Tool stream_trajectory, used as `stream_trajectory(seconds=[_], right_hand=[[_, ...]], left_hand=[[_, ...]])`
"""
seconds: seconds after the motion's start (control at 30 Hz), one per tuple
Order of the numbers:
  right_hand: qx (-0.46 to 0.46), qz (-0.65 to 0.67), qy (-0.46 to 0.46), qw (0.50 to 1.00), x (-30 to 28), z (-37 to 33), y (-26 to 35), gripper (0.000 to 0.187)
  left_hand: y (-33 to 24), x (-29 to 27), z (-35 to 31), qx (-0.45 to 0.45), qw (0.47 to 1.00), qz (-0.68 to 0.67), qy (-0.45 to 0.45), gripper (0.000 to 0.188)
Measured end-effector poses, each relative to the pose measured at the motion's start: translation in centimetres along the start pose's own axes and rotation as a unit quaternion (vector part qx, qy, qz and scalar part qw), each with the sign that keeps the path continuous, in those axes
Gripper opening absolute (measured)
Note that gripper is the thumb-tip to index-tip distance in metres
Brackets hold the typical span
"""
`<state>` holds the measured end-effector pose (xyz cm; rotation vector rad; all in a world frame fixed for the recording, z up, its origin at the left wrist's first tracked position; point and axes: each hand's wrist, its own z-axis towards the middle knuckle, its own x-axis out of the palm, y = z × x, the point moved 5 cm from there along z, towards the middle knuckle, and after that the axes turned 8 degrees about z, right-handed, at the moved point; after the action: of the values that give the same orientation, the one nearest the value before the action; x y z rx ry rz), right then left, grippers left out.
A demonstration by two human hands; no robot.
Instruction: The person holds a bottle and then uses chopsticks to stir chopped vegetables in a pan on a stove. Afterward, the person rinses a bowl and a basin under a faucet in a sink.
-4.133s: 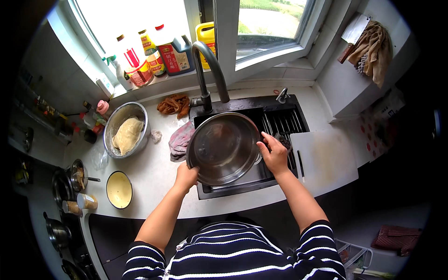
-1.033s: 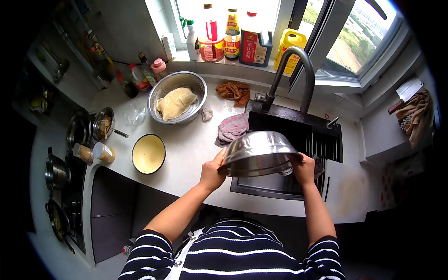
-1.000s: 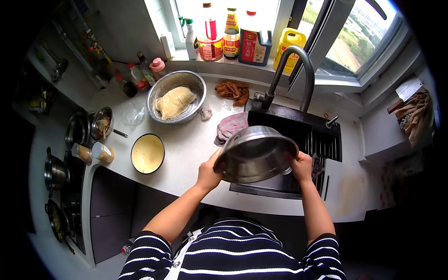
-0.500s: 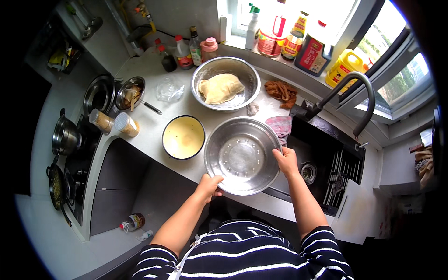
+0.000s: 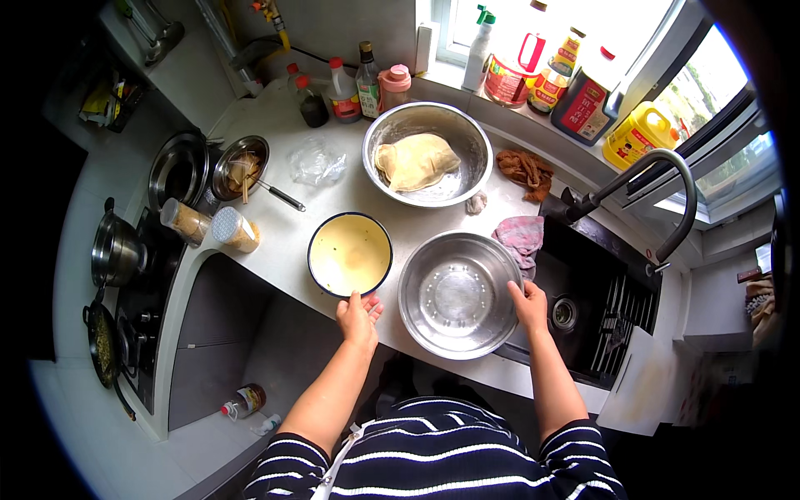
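Gripping steel bowl (image 5: 458, 296) rim, right hand (image 5: 531, 304), left hand (image 5: 358, 315) open beside yellow bowl (image 5: 350, 254) edge.

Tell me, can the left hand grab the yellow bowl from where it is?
Probably yes. The left hand is open, right at the near rim of the yellow bowl, with nothing between them.

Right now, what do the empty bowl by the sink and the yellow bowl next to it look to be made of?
The empty bowl under the right hand looks like stainless steel: silvery, with a brushed sheen, bright window glints and droplets. The yellow bowl by the left hand looks like enamel or glazed ceramic, I cannot tell which: smooth, glossy cream inside with a thin dark rim.
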<state>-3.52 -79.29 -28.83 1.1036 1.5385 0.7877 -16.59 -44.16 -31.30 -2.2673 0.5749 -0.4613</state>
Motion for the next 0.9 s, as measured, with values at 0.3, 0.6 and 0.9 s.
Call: stream_trajectory(seconds=[0.3, 0.6, 0.9], right_hand=[[-0.297, 0.027, -0.074, 0.952, -1.2, -5.4, 10.2, 0.04], [-0.081, 0.326, -0.133, 0.933, -12.8, -8.0, 6.9, 0.036], [-0.056, 0.122, -0.232, 0.963, -20.9, -10.2, 2.0, 0.032]], left_hand=[[-6.5, 3.2, -3.4, 0.185, 0.973, 0.135, 0.03, 0.013], [2.4, 21.0, -15.9, 0.173, 0.85, 0.299, 0.398, 0.017], [9.1, 26.0, -18.5, 0.337, 0.748, 0.455, 0.347, 0.058]])
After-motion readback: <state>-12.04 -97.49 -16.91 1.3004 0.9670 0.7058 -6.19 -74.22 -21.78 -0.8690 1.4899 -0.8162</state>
